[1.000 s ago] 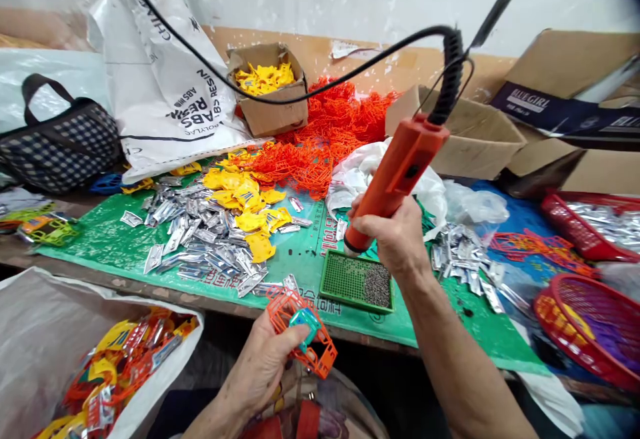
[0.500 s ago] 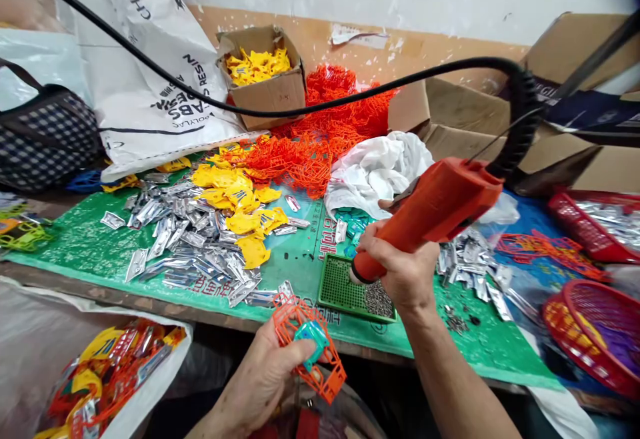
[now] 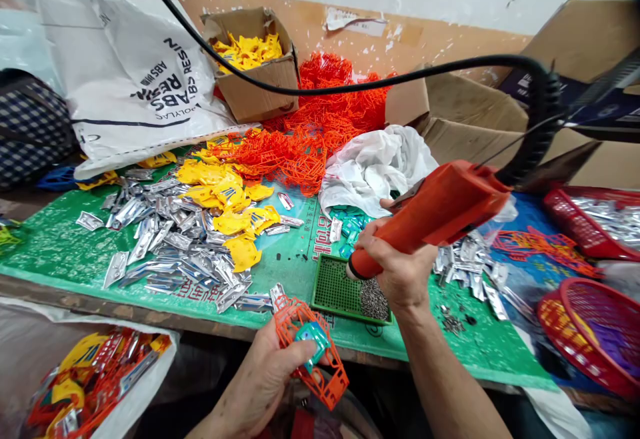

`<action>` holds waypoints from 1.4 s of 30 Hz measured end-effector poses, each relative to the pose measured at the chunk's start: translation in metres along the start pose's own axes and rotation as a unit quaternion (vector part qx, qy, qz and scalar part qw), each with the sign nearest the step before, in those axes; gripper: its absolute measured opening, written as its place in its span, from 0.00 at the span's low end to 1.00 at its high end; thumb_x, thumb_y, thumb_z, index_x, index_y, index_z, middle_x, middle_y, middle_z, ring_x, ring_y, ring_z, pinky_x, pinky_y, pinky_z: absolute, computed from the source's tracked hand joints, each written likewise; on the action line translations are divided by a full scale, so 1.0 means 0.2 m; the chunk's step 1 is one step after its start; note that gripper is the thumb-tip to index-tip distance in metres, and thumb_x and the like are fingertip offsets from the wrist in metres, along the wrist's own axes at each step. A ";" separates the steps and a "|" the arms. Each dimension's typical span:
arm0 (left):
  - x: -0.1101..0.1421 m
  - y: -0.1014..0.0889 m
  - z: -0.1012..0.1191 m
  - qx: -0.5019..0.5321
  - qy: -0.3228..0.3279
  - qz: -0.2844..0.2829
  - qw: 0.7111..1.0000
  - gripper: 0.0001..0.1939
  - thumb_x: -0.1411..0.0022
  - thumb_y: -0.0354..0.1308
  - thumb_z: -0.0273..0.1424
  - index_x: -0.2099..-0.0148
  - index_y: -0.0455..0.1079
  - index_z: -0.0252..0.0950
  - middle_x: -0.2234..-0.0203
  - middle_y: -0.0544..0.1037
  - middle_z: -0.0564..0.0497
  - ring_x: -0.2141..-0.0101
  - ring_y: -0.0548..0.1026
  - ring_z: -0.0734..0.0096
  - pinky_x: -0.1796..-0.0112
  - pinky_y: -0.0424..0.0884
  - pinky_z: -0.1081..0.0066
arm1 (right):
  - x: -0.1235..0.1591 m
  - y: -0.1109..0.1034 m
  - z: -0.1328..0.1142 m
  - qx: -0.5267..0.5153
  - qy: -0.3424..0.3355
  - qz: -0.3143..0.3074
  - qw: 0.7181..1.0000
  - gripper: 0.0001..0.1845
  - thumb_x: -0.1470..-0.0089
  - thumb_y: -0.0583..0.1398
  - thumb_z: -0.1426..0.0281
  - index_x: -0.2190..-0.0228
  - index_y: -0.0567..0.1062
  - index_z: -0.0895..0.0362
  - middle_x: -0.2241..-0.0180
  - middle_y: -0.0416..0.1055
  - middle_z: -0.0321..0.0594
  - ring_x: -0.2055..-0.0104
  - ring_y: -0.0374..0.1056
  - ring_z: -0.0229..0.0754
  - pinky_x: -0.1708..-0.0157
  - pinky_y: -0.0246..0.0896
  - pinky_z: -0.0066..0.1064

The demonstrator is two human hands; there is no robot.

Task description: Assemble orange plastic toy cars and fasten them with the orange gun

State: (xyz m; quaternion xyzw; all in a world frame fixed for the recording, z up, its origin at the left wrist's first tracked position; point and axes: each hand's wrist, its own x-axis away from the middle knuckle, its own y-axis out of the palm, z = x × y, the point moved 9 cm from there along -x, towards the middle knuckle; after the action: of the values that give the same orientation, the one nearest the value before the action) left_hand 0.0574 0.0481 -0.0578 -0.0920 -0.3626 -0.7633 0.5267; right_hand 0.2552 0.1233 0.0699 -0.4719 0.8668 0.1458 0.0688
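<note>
My left hand (image 3: 265, 366) is closed around an orange plastic frame (image 3: 331, 386) with a teal plastic piece (image 3: 311, 338) set in it, the thumb pressing on the teal part. Wrapped around a red-orange power screwdriver (image 3: 425, 216) is my right hand (image 3: 397, 266). The tool tilts down to the left, its tip over a green perforated tray (image 3: 327, 299). A heap of small screws (image 3: 374, 300) lies at the tray's right end. Behind the tool tip sit several teal pieces (image 3: 353, 222).
Silver metal plates (image 3: 170, 239) and yellow plastic parts (image 3: 225, 192) lie on the left of the table. Orange frames (image 3: 310, 139) pile up behind, beside a white plastic bag (image 3: 375, 166). A black cable (image 3: 350, 87) crosses above. Red baskets (image 3: 590, 332) stand at right.
The view has shifted slightly, so the table's contents appear a little further left. Both hands keep their holds, and the screwdriver stays over the tray.
</note>
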 end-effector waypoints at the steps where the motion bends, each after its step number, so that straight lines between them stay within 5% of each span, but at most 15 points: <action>1: 0.00 0.00 -0.01 0.002 -0.004 0.000 1.000 0.14 0.48 0.68 0.34 0.60 0.72 0.36 0.69 0.78 0.48 0.69 0.77 0.65 0.68 0.74 0.69 | 0.00 0.00 0.00 0.001 -0.001 -0.002 1.000 0.07 0.64 0.66 0.72 0.79 0.72 0.56 0.79 0.71 0.33 0.80 0.65 0.37 0.77 0.65 0.34; 33: 0.00 0.03 0.01 0.032 0.026 0.012 0.999 0.11 0.46 0.66 0.30 0.61 0.68 0.36 0.70 0.77 0.51 0.68 0.76 0.67 0.64 0.72 0.69 | 0.01 0.00 -0.05 -0.006 -0.025 -0.004 1.000 0.09 0.61 0.67 0.72 0.77 0.71 0.55 0.79 0.70 0.31 0.79 0.65 0.37 0.76 0.64 0.34; 42: -0.02 0.03 0.02 0.031 0.073 -0.005 0.997 0.13 0.48 0.66 0.27 0.60 0.70 0.34 0.68 0.77 0.51 0.68 0.73 0.70 0.65 0.70 0.71 | 0.24 0.11 -0.24 -0.174 0.053 -0.166 0.969 0.25 0.52 0.68 0.72 0.52 0.70 0.46 0.74 0.70 0.30 0.73 0.68 0.38 0.67 0.70 0.37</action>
State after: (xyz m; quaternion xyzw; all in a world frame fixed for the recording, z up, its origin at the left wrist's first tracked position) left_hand 0.0633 0.0520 -0.0536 -0.0181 -0.3470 -0.7589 0.5507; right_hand 0.2126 0.0811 0.1069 -0.6206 0.7405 0.2553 -0.0372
